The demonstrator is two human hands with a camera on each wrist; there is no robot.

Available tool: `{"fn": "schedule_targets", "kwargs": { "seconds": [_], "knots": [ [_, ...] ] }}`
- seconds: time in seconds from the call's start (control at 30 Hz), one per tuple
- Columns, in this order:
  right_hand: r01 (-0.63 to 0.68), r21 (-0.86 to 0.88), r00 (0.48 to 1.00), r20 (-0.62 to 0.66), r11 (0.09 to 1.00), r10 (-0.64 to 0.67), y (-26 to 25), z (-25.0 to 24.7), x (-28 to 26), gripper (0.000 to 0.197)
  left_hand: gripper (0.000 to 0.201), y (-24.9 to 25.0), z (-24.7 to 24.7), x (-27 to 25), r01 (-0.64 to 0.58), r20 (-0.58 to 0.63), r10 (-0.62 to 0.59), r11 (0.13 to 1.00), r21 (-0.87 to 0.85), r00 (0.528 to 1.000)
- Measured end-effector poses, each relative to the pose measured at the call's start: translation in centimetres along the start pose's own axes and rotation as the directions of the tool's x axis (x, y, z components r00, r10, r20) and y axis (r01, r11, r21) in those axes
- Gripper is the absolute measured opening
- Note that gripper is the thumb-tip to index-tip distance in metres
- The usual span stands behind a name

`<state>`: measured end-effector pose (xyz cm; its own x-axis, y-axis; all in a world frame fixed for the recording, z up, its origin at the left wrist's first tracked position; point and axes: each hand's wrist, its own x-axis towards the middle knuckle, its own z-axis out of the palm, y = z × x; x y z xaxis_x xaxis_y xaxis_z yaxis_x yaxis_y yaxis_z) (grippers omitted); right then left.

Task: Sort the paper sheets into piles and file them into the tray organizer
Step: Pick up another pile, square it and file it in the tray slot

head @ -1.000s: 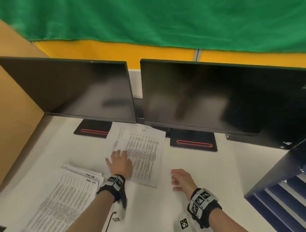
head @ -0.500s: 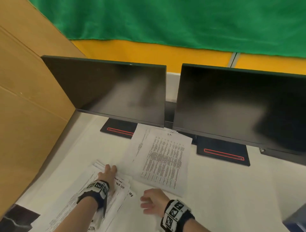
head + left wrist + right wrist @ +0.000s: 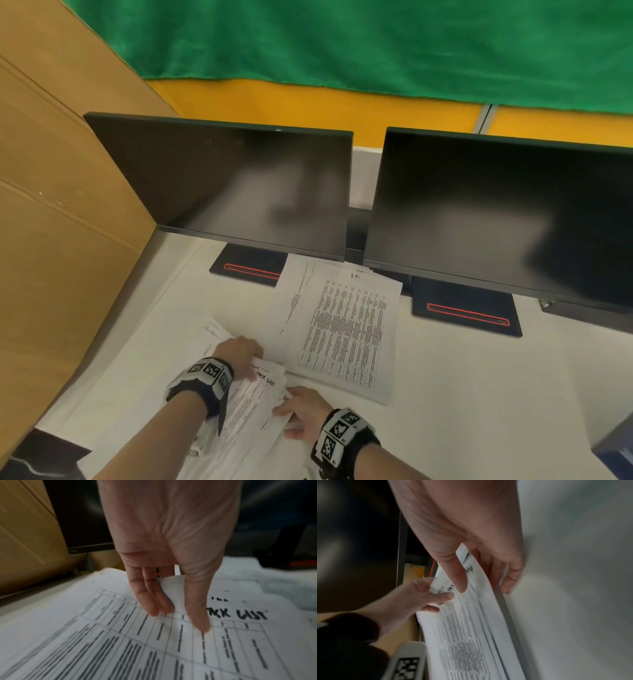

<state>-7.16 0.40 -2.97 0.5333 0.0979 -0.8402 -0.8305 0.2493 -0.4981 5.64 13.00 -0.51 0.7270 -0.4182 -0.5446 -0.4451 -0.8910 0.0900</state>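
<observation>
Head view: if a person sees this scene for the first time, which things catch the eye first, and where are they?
Two dark monitors, the left monitor and the right monitor, fill the back of the white desk under a green cloth. In front, the left hand and the right hand both grip the near paper stack, while a second pile of sheets lies between the monitor stands.

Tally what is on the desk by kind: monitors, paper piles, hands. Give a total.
Monitors: 2, left monitor and right monitor
Paper piles: 2, near pile and far pile
Hands: 2, left hand and right hand, both on the near pile
Total: 6
</observation>
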Motion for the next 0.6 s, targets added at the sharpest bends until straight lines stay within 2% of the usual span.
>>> {"fn": "schedule_targets", "kwargs": {
  "seconds": [0.03, 0.1, 0.17, 0.23, 0.33, 0.37, 0.43, 0.47, 0.5, 0.53, 0.57, 0.6],
  "knots": [
    [0.004, 0.061, 1.000, -0.023, 0.998, -0.002, 0.2, -0.4, 0.0, 0.047, 0.048, 0.7, -0.8, 0.0, -0.009, 0.003, 0.009, 1.000, -0.013, 1.000],
    [0.048, 0.178, 0.998, -0.043, 0.983, -0.041, 0.5, -1.5, -0.6, 0.040, 0.055, 2.4, -2.7, 0.2, -0.037, 0.001, 0.037, 0.998, -0.048, 0.999],
    [0.141, 0.260, 0.990, -0.044, 0.955, -0.135, 0.8, -3.0, -1.5, 0.035, 0.053, 4.7, -4.8, 0.4, -0.084, -0.016, 0.083, 0.994, -0.075, 0.996],
    [0.250, 0.306, 0.968, -0.084, 0.919, -0.236, 1.0, -4.9, -2.2, 0.041, 0.038, 7.4, -6.6, 0.6, -0.150, -0.060, 0.145, 0.984, -0.095, 0.988],
    [0.347, 0.348, 0.933, -0.221, 0.871, -0.283, 0.3, -8.6, -3.9, 0.054, 0.021, 11.7, -8.5, 0.6, -0.265, -0.203, 0.232, 0.951, -0.158, 0.951],
    [0.379, 0.361, 0.920, -0.249, 0.852, -0.304, -0.1, -10.0, -4.8, 0.050, 0.024, 13.1, -9.0, 0.5, -0.297, -0.303, 0.232, 0.936, -0.189, 0.924],
    [0.455, 0.388, 0.885, -0.298, 0.802, -0.358, -1.0, -13.3, -7.0, 0.039, 0.047, 15.2, -9.7, 0.6, -0.304, -0.562, 0.144, 0.931, -0.202, 0.815],
    [0.500, 0.398, 0.861, -0.324, 0.769, -0.392, -1.5, -15.1, -8.3, 0.036, 0.062, 15.8, -9.9, 0.8, -0.276, -0.646, 0.072, 0.935, -0.221, 0.760],
    [0.550, 0.397, 0.831, -0.347, 0.734, -0.435, -1.9, -16.7, -9.8, 0.033, 0.075, 16.4, -10.2, 0.8, -0.248, -0.689, -0.010, 0.929, -0.274, 0.724],
    [0.594, 0.391, 0.801, -0.370, 0.703, -0.470, -2.3, -18.2, -11.1, 0.031, 0.086, 16.6, -10.2, 1.4, -0.232, -0.670, -0.090, 0.897, -0.377, 0.737],
    [0.631, 0.383, 0.773, -0.380, 0.674, -0.508, -2.7, -19.5, -12.4, 0.032, 0.094, 17.2, -10.4, 1.5, -0.249, -0.601, -0.143, 0.817, -0.521, 0.786],
    [0.658, 0.372, 0.751, -0.389, 0.654, -0.534, -3.0, -20.6, -13.6, 0.034, 0.095, 17.8, -10.3, 1.8, -0.280, -0.494, -0.147, 0.672, -0.686, 0.857]
  ]
}}
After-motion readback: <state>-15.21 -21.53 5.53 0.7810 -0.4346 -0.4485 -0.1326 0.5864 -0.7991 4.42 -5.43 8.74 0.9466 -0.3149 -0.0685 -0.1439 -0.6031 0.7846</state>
